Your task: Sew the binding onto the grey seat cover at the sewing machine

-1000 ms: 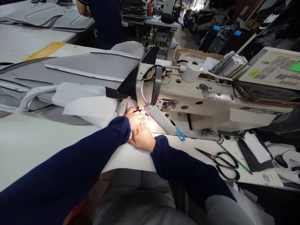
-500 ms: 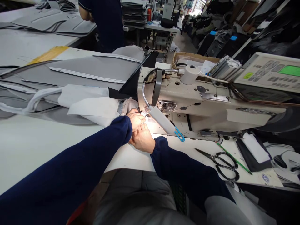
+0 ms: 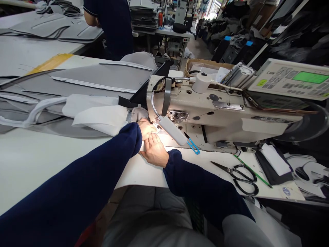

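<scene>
Both my hands work close together under the head of a beige sewing machine (image 3: pixel 205 109), in the glare of its gooseneck lamp (image 3: pixel 171 129). My left hand (image 3: pixel 145 129) is curled at the needle, its fingers pinched on a small white piece I cannot make out. My right hand (image 3: pixel 155 151) lies just below it on the table, fingers pressed forward onto the same spot. Grey and white fabric (image 3: pixel 95 115) trails off to the left of the needle.
Black scissors (image 3: pixel 239 175), a green pencil (image 3: pixel 253 171) and a blue thread snip (image 3: pixel 191 144) lie right of my hands. The machine's control panel (image 3: pixel 290 80) sits at the right. Grey panels (image 3: pixel 97 75) cover the left table. Another person (image 3: pixel 110 24) stands behind it.
The view has shifted slightly; my hands have stayed at the needle, with the right hand's fingers edging a little further forward.
</scene>
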`<state>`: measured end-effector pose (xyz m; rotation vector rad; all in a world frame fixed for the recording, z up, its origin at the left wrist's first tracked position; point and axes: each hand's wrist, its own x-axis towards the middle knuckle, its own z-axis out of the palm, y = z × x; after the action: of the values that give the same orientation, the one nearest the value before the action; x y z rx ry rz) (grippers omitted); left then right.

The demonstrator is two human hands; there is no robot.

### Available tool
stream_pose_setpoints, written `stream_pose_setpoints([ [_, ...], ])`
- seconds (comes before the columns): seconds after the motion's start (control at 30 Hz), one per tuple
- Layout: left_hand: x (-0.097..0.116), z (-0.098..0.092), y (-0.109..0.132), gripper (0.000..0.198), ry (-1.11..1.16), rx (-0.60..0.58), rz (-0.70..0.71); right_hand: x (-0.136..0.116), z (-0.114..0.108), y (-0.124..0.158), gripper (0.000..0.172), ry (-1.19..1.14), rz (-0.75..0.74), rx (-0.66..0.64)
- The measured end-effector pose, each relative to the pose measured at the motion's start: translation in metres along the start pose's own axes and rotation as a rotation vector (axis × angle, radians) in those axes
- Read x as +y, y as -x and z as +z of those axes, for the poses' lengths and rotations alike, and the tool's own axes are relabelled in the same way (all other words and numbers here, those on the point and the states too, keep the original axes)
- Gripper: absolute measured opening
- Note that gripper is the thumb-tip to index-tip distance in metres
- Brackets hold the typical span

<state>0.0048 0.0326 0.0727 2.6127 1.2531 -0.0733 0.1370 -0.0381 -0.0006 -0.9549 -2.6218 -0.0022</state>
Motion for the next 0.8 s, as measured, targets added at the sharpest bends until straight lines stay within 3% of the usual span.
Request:
stream_pose_setpoints([
  [0.6, 0.003, 0.003, -0.001, 0.024, -0.128, -0.124, 0.066, 0.0, -0.003, 0.0, 0.075, 0.022, -0.006, -0.034],
  [0.8, -0.008, 0.009, -0.002, 0.023, -0.084, -0.051, 0.098, -0.001, -0.006, 0.0, 0.076, 0.007, 0.013, -0.053],
])
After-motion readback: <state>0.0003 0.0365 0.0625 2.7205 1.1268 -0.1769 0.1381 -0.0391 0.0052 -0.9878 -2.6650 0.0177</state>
